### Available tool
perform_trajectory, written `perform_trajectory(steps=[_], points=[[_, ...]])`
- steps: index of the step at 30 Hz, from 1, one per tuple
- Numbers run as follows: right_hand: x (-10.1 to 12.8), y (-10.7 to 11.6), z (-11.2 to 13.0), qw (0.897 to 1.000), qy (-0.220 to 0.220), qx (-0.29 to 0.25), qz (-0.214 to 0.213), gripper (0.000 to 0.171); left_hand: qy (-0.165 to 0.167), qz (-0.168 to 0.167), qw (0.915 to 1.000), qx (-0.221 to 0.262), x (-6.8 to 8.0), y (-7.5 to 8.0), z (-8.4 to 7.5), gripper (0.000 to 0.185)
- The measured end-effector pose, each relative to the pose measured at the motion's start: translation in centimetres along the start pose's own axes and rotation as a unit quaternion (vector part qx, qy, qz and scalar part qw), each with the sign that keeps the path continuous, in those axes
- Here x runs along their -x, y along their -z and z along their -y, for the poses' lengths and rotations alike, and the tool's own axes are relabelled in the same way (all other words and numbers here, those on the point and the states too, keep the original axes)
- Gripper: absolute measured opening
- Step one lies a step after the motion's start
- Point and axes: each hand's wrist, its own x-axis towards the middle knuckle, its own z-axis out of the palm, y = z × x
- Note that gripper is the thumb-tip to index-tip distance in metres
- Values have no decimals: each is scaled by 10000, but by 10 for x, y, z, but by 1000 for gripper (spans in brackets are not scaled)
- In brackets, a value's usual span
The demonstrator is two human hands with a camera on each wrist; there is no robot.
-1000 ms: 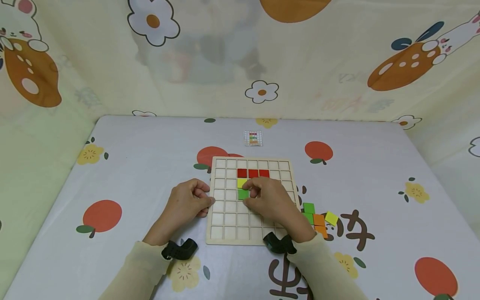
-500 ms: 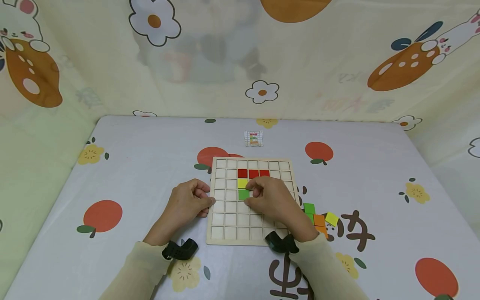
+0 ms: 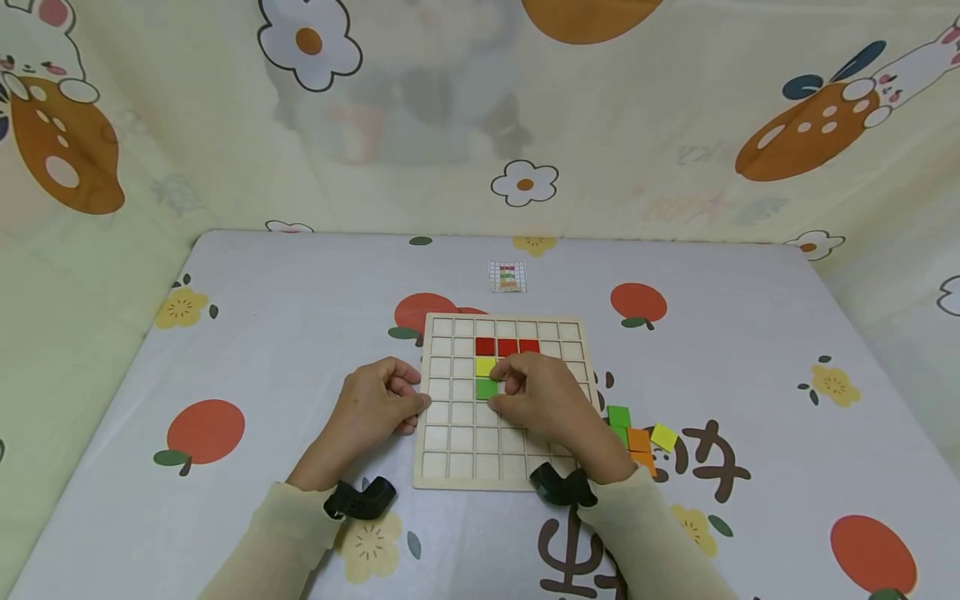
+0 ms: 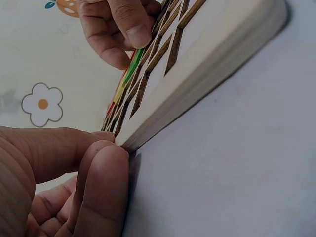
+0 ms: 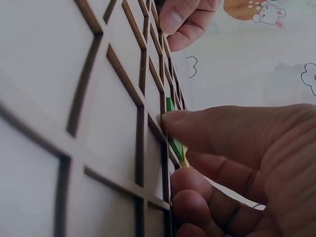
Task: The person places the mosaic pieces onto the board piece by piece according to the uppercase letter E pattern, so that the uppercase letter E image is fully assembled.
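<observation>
A wooden grid board (image 3: 433,479) lies flat on the table. Its left edge is pinched by my left hand (image 3: 377,398), thumb and forefinger meeting at the rim in the left wrist view. Over the middle of the board, my right hand (image 3: 543,398) has thumb and forefinger around a green tile (image 5: 176,144), mostly hidden in the head view. Left of those fingertips sits another green tile (image 3: 486,389), with a yellow tile (image 3: 484,367) above it. Three red tiles (image 3: 507,347) fill part of a row higher up. The right hand covers several cells.
Beside the board's right edge lie loose green tiles (image 3: 618,417), orange tiles (image 3: 639,440) and a yellow tile (image 3: 663,437). A small pattern card (image 3: 507,277) with a coloured grid lies beyond the board. Printed cloth (image 3: 262,367) covers the table.
</observation>
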Motion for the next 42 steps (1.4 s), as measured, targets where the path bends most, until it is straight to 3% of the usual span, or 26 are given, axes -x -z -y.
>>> perform_trajectory(steps=[7, 19, 26, 35, 42], points=[[8, 15, -7, 9995, 228, -116, -203, 24, 40, -4, 10000, -22, 0, -1, -1, 24], [45, 75, -51, 9954, -407, 451, -735, 26, 127, -19, 9999, -1, 2, 2, -4, 23], [62, 87, -69, 9926, -960, 593, -445, 31, 180, -15, 9998, 11, 2, 1, -3, 23], [71, 93, -78, 9928, -1082, 500, 115, 37, 235, -46, 9997, -29, 2, -1, -3, 25], [71, 97, -80, 9930, -1060, 483, 201, 37, 156, -37, 9999, -28, 1, 0, -5, 24]])
